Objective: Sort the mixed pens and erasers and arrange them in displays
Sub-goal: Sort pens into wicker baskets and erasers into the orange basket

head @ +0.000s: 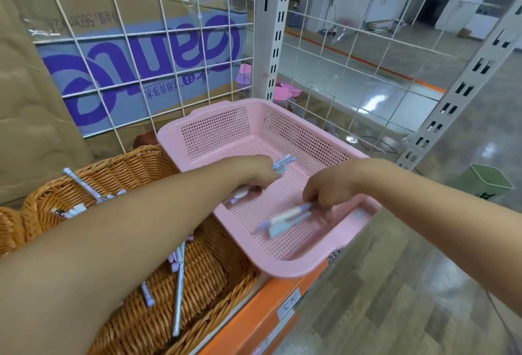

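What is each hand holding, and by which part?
Left hand grips blue pens; only their ends show past the fist. Right hand pinches a pastel pen bundle by one end, inside the pink basket.

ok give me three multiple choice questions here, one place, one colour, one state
1. Where are the left hand and right hand?
A in the pink plastic mesh basket
B in the woven wicker basket
C on the floor

2. Colour of the shelf edge below the pink basket?
A green
B orange
C black

3. The right hand is:
A flat and open
B resting on the wire grid
C gripping pastel pens

Answers: 1 A, both reach inside its walls; 2 B, the front strip is orange; 3 C, fingers curl round them.
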